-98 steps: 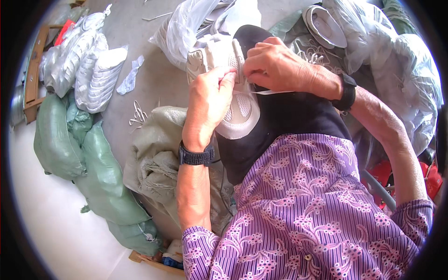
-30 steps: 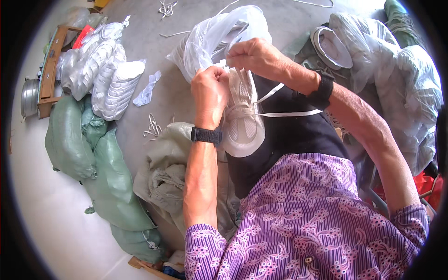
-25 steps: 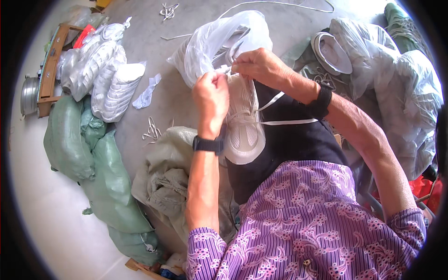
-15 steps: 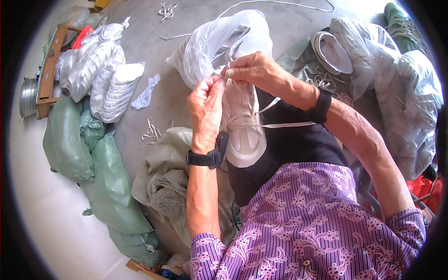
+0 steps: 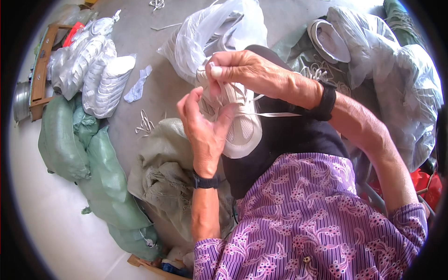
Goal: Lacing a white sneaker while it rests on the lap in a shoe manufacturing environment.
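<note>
A white sneaker (image 5: 243,134) lies on my dark-clothed lap with its toe toward me. My right hand (image 5: 247,70) is over its collar, thumb and forefinger pinched on a white shoelace. Beside the shoe, my left hand (image 5: 205,133) has its fingers spread and its thumb across the laced part; no object shows in its grip. A loose lace end (image 5: 275,114) stretches rightward from the shoe over my lap. The heel part is partly covered by my right hand.
Beyond the shoe stands a white plastic bag (image 5: 189,53) with shoes inside. Wrapped white shoes (image 5: 112,86) and green sacks (image 5: 109,179) lie at left, a beige sack (image 5: 158,154) nearer me. At right are a white shoe (image 5: 329,42), loose laces (image 5: 317,72) and plastic-wrapped bundles (image 5: 401,102).
My hands were together at the shoe's collar. Now my left hand has moved nearer the toe and opened, while my right hand has shifted slightly left, still pinching the lace.
</note>
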Tool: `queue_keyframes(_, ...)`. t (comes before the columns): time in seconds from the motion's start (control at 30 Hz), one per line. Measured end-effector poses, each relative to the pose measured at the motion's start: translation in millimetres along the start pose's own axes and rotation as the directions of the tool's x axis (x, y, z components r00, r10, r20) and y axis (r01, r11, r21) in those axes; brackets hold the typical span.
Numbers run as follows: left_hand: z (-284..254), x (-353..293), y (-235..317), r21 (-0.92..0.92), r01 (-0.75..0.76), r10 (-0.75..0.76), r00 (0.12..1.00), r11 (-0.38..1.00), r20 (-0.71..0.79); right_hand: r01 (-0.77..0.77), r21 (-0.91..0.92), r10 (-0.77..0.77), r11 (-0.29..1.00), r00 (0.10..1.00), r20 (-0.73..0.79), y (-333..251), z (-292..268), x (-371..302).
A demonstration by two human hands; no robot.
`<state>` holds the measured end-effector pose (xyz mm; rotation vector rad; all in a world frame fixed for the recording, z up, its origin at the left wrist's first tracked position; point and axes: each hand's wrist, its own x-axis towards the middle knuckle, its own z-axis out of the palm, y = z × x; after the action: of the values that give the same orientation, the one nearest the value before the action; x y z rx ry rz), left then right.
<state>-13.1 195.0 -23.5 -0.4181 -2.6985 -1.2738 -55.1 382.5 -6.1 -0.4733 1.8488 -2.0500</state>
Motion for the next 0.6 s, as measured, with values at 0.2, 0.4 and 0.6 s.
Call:
queue_keyframes(0.2, 1, -40, -28, 0.031, 0.106, -0.106, 0.994, 0.994, -0.007, 0.432, -0.618, -0.066, 0.657, 0.849, 0.524, -1, -25, 10)
queue_keyframes(0.4, 10, -33, -27, -0.147, 0.070, -0.073, 0.997, 0.987, -0.013, 0.533, -0.830, -0.213, 0.163, 0.841, 0.498, 7, -141, -13)
queue_keyframes(0.6, 11, -25, -23, -0.028, -0.064, 0.064, 0.998, 0.998, 0.000, 0.299, -0.922, -0.113, 0.247, 0.954, 0.278, -17, -163, -31)
